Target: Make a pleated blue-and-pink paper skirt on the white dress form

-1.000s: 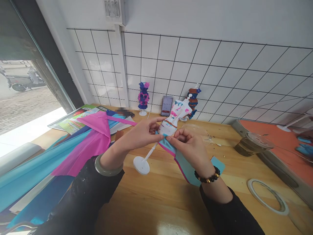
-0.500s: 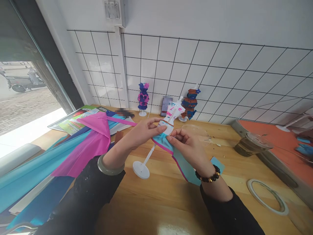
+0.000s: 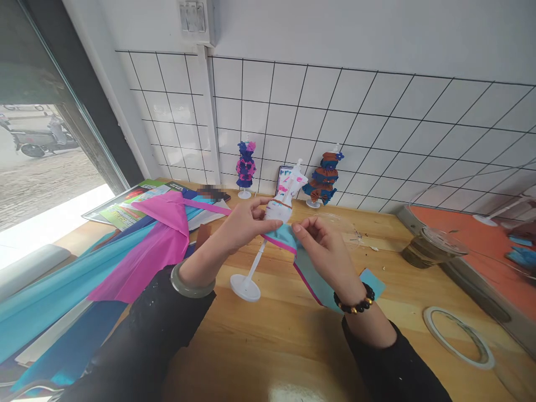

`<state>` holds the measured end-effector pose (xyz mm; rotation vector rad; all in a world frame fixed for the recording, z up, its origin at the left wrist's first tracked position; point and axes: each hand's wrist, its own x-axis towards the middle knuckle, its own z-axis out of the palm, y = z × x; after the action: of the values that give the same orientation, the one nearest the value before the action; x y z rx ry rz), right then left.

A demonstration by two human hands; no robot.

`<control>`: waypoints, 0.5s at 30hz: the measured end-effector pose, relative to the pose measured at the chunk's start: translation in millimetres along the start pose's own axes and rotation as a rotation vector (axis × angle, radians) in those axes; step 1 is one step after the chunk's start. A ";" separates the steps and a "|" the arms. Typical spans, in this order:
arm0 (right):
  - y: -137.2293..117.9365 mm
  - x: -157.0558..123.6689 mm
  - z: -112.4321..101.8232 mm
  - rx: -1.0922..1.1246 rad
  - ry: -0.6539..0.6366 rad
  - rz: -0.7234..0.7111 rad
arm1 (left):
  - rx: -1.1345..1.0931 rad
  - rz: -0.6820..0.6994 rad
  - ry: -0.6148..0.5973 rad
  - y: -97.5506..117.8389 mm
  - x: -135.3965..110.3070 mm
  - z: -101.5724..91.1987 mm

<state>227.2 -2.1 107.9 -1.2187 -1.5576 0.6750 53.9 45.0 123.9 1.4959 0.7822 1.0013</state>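
Above a wooden table (image 3: 293,340), my left hand (image 3: 243,223) grips the waist of a small white mannequin (image 3: 285,195) on a thin stand with a round base (image 3: 245,287). The torso carries pink and blue marks. My right hand (image 3: 322,248) pinches a strip of light-blue paper with a pink edge (image 3: 307,268) against the mannequin's hips. The strip trails down past my right wrist to the table. Both hands are closed.
Two dressed mini mannequins, one purple-pink (image 3: 245,167) and one brown-blue (image 3: 324,178), stand by the tiled wall. Pink and blue paper sheets (image 3: 138,245) and magazines lie left. At the right are a cup with a dark drink (image 3: 427,245), an orange tray (image 3: 473,234) and a tape ring (image 3: 456,335).
The mannequin has turned more upright and shifted slightly left in my hands. My right hand has moved the blue strip further round its hips.
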 end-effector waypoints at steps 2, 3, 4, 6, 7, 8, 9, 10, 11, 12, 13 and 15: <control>-1.2 -2.9 1.5 -0.114 0.080 -0.175 | -0.026 -0.011 0.040 0.6 0.8 -0.5; -2.3 -4.5 2.6 -0.198 0.105 -0.300 | -0.040 -0.017 0.055 1.0 1.2 -0.5; -3.7 -6.1 4.0 -0.299 0.115 -0.432 | -0.054 -0.024 0.066 1.2 1.4 -0.4; -5.8 -8.7 7.5 -0.510 0.109 -0.656 | -0.068 -0.030 0.085 0.9 1.7 0.3; -6.1 -9.6 9.5 -0.599 0.113 -0.731 | -0.068 -0.030 0.092 0.4 1.7 1.1; -5.7 -10.2 11.6 -0.672 0.130 -0.783 | -0.064 -0.031 0.095 -0.2 1.5 2.3; -4.8 -10.7 13.5 -0.729 0.157 -0.817 | -0.055 -0.036 0.096 -0.7 1.2 3.7; -3.4 -11.0 15.2 -0.772 0.188 -0.843 | -0.048 -0.043 0.094 -1.2 0.7 5.3; -1.6 -11.3 16.5 -0.803 0.217 -0.864 | -0.044 -0.050 0.093 -1.5 0.2 7.1; 0.1 -11.6 17.3 -0.826 0.240 -0.882 | -0.044 -0.056 0.092 -1.5 -0.3 8.9; 1.7 -12.0 17.8 -0.843 0.253 -0.897 | -0.046 -0.061 0.093 -1.5 -0.7 10.6; 3.6 -12.8 17.8 -0.853 0.259 -0.926 | -0.052 -0.071 0.088 -1.3 -1.1 13.3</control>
<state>211.8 -10.2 94.1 -0.9077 -1.9837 -0.7853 65.6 38.6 122.1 1.3781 0.8602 1.0321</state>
